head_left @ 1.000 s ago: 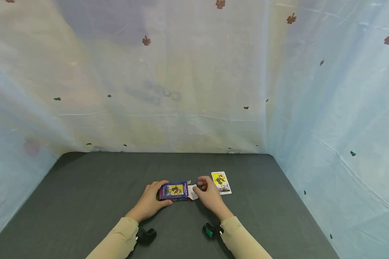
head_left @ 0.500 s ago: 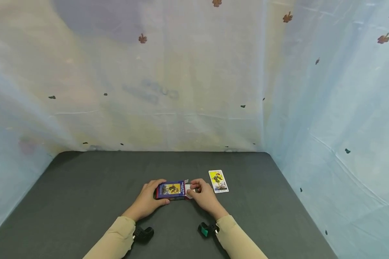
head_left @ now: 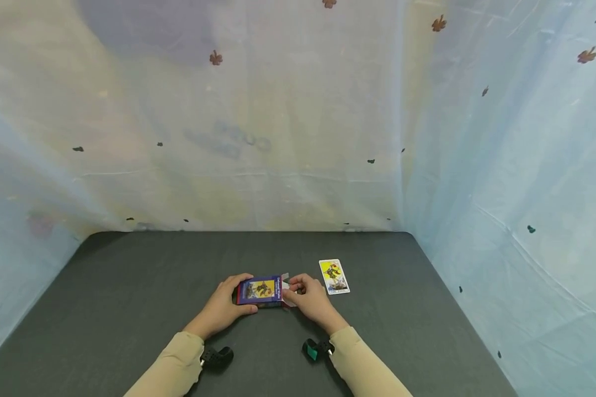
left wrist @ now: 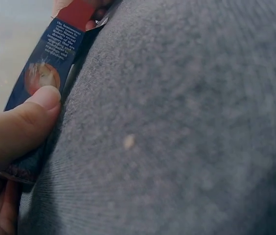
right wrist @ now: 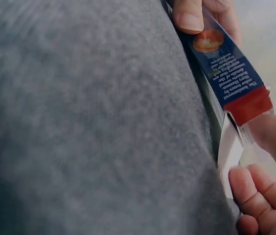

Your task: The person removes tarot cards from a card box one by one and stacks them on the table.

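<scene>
A blue tarot card box with a yellow picture lies sideways in front of me, its open end to the right. My left hand grips the box's left end, fingers along the far side, thumb on the near side. In the left wrist view the left thumb presses on the printed narrow side, close to a round picture. At the open end, my right hand has its thumb and curled fingers about the white flap. The box's inside is hidden.
Beyond my right hand, a single yellow tarot card lies face up on the dark grey tabletop. Pale sheeting with leaf prints hangs behind and beside the table. Both wrists wear black camera mounts.
My right hand has come in against the open end, its fingers closing toward the thumb, and less of the white flap shows. The left hand keeps its grip. The head view has shifted slightly.
</scene>
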`<action>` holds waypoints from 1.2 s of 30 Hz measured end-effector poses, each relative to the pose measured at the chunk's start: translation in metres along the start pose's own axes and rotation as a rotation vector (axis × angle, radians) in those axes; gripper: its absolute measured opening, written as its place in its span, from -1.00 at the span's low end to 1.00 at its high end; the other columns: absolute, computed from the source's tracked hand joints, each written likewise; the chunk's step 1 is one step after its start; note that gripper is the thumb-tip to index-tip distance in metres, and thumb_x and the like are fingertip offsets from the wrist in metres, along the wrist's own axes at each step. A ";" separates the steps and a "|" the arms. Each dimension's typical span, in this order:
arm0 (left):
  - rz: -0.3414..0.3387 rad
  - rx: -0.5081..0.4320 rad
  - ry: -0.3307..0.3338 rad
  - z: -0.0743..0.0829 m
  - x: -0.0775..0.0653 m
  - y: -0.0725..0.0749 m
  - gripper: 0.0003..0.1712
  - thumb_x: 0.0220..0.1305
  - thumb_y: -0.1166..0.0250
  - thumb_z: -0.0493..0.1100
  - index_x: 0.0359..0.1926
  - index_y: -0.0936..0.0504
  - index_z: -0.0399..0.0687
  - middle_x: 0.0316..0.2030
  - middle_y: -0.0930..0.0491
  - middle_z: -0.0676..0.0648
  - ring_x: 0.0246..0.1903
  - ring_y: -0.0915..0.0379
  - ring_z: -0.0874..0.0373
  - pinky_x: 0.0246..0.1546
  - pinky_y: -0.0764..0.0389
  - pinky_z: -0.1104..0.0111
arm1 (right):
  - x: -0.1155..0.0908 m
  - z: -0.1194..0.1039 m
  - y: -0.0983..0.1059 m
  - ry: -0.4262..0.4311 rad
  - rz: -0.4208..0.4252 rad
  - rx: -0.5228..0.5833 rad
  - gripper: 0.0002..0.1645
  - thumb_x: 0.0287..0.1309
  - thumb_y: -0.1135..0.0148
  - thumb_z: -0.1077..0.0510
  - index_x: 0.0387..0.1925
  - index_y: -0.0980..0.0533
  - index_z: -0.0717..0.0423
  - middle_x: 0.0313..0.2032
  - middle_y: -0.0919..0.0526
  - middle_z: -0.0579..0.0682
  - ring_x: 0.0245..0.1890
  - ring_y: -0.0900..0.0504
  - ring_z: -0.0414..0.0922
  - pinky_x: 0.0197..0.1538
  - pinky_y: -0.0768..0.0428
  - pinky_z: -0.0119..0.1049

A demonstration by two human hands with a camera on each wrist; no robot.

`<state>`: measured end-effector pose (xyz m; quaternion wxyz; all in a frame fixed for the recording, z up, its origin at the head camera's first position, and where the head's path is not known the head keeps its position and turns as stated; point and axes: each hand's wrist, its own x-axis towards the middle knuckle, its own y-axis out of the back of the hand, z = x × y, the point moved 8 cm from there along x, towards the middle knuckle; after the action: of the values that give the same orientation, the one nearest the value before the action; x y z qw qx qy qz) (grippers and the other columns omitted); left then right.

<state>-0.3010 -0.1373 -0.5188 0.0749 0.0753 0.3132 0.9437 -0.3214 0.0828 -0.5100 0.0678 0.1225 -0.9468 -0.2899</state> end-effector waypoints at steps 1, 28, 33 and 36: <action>-0.002 -0.003 0.002 0.000 0.000 0.000 -0.10 -0.06 -0.55 0.10 0.33 -0.38 0.18 0.23 -0.37 -0.07 0.16 -0.27 -0.05 0.11 -0.32 -0.08 | 0.000 0.000 0.000 -0.007 0.000 -0.019 -0.58 0.17 -0.32 -0.15 -0.12 -0.52 0.06 -0.31 -0.57 -0.14 -0.33 -0.45 -0.16 -0.27 -0.41 -0.28; -0.020 -0.025 0.033 0.000 0.002 0.000 -0.10 -0.09 -0.56 0.11 0.31 -0.39 0.22 0.23 -0.36 -0.03 0.22 -0.25 -0.04 0.14 -0.30 -0.06 | 0.005 -0.007 -0.002 -0.058 0.010 -0.098 -0.91 0.05 -0.31 0.04 -0.53 -0.61 -0.13 -0.52 -0.56 -0.21 -0.21 -0.34 -0.07 -0.04 -0.10 0.06; -0.019 -0.010 0.033 0.000 0.002 0.000 -0.08 -0.09 -0.57 0.12 0.32 -0.39 0.20 0.22 -0.37 -0.01 0.19 -0.26 -0.02 0.12 -0.32 -0.05 | 0.006 -0.002 -0.002 -0.081 0.004 -0.039 -0.89 0.06 -0.31 0.02 -0.52 -0.64 -0.11 -0.50 -0.61 -0.23 -0.34 -0.45 -0.12 -0.03 -0.22 0.05; -0.023 -0.007 0.039 -0.001 0.001 -0.001 -0.07 -0.11 -0.57 0.13 0.32 -0.39 0.20 0.21 -0.38 0.00 0.18 -0.26 -0.01 0.11 -0.33 -0.04 | 0.005 0.001 -0.003 -0.109 -0.020 0.008 -0.88 0.07 -0.32 0.01 -0.50 -0.65 -0.10 -0.46 -0.63 -0.21 -0.39 -0.45 -0.14 -0.21 -0.36 -0.13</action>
<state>-0.3023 -0.1369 -0.5196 0.0796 0.0529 0.3123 0.9452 -0.3259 0.0793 -0.5122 0.0130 0.1163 -0.9489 -0.2932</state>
